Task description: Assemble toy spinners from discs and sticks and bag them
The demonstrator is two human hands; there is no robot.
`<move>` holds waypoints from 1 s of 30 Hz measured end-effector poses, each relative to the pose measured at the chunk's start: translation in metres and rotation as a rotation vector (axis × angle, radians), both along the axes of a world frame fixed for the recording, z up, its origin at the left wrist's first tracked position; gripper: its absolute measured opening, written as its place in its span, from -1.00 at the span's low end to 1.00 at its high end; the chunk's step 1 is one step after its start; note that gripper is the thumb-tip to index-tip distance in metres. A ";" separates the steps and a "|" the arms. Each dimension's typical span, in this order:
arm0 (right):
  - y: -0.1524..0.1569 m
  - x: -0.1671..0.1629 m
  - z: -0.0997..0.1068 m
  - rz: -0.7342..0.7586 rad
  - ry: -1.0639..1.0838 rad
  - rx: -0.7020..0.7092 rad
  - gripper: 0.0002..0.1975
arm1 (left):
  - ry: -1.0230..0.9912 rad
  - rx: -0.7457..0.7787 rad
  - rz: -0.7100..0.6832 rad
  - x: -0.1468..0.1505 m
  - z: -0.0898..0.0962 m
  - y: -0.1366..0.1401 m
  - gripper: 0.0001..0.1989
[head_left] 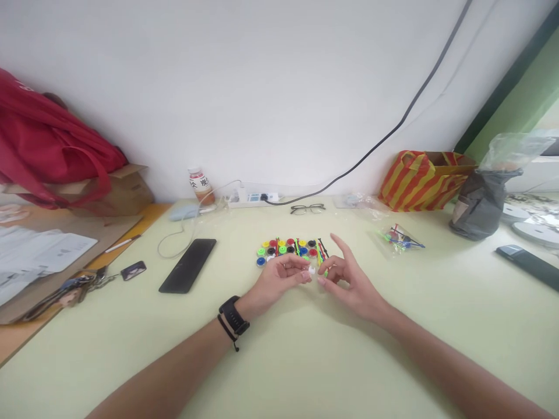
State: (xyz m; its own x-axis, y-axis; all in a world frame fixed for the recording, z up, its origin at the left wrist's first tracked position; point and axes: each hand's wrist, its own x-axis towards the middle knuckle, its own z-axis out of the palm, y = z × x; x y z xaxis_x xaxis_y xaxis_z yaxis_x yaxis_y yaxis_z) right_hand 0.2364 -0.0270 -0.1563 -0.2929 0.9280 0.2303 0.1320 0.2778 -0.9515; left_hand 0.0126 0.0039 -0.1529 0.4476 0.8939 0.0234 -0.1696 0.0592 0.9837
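Observation:
A small white plastic piece sits between the thumb and fingertips of my left hand, which is closed on it. Close on its right is my right hand, its index finger raised, with the thumb and curled fingers drawn together near the piece. Whatever those fingers pinch is too small to make out. Behind both hands lie several round coloured discs in rows, some partly hidden by my left hand. Thin coloured plastic sticks lie among them and at their right end.
A black phone lies to the left, and eyeglasses rest near the wall. Farther back are a power strip and a bottle. On the right are a clear bag of coloured parts, a striped bag and a grey bag.

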 end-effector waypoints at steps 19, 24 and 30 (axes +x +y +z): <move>0.001 -0.003 0.003 0.056 -0.088 0.019 -0.67 | 0.011 -0.002 -0.044 0.001 0.000 -0.001 -0.68; 0.001 0.000 -0.001 -0.015 -0.103 0.121 -0.50 | 0.017 -0.019 -0.012 0.001 0.001 -0.001 -0.66; -0.002 0.005 -0.006 -0.083 -0.226 0.294 -0.31 | 0.023 -0.054 0.029 0.001 -0.001 0.001 -0.66</move>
State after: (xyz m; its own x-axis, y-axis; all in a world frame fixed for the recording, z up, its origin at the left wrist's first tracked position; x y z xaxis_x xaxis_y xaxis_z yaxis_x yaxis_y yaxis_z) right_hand 0.2410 -0.0290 -0.1625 -0.2932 0.8547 0.4285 0.3630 0.5141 -0.7771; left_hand 0.0138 0.0049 -0.1535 0.4214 0.9062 -0.0353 -0.1492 0.1077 0.9829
